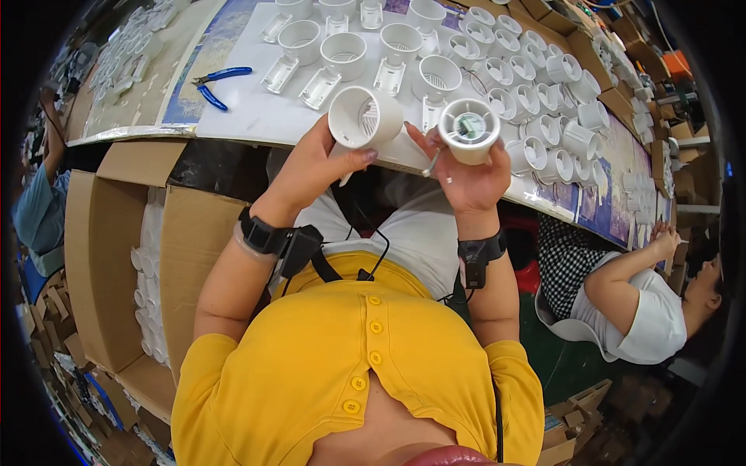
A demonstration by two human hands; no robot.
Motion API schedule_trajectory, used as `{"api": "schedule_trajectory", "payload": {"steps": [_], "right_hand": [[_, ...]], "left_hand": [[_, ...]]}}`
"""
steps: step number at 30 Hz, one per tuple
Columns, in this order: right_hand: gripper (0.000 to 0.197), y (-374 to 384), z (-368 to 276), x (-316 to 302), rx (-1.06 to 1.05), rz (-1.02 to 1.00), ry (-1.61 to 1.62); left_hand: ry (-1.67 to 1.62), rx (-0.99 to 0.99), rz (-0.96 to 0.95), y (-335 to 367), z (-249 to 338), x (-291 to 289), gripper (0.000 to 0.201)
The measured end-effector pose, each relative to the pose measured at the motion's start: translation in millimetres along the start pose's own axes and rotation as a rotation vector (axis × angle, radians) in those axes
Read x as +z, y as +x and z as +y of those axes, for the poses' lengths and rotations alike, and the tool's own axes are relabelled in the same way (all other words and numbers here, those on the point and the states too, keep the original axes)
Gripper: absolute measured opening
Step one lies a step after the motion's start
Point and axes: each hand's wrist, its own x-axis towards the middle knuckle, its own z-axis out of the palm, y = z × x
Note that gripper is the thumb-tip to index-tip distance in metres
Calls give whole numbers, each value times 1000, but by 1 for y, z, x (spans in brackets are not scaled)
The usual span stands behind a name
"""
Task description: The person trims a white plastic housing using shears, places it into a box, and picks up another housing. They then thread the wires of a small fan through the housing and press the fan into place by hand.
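Observation:
My left hand point(305, 169) is closed round a white cup-shaped plastic housing point(353, 118), tilted so that its slotted bottom shows. Close beside it, my right hand point(475, 183) grips a white round plastic unit point(469, 130) with spokes and a green circuit board inside. A thin light cable or stem hangs by the right fingers. Both parts are apart, over the table's near edge. Just beyond them stand rows of similar white housings point(343, 56), several with a small rectangular white cover point(319, 88) in front.
Blue-handled pliers point(211, 87) lie left on the white table sheet point(256, 101). Many white round units point(544, 132) crowd the table's right side. An open cardboard box point(101, 256) with white parts stands at my left. A co-worker point(637, 303) sits at the right.

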Motion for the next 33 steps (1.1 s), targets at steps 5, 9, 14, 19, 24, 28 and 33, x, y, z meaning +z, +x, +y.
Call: {"api": "schedule_trajectory", "payload": {"steps": [5, 9, 14, 19, 24, 28, 33], "right_hand": [[60, -5, 7, -2, -121, 161, -350], [59, -1, -9, -8, -169, 136, -418], [56, 3, -19, -8, -144, 132, -489], [59, -3, -8, 9, -60, 56, -570], [60, -7, 16, 40, -17, -77, -517], [58, 1, 30, 41, -76, -14, -695], [57, 6, 32, 39, -87, 15, -712]], "left_hand": [[-95, -102, 25, 16, 5, -7, 65], [16, -42, 124, 25, 2, -17, 65], [185, 71, 165, 36, -6, -30, 63], [380, 187, 184, 36, -4, -33, 68], [464, 239, 185, 27, -2, -24, 72], [428, 273, 182, 25, 1, -15, 73], [550, 337, 183, 27, 1, -19, 71]]}}
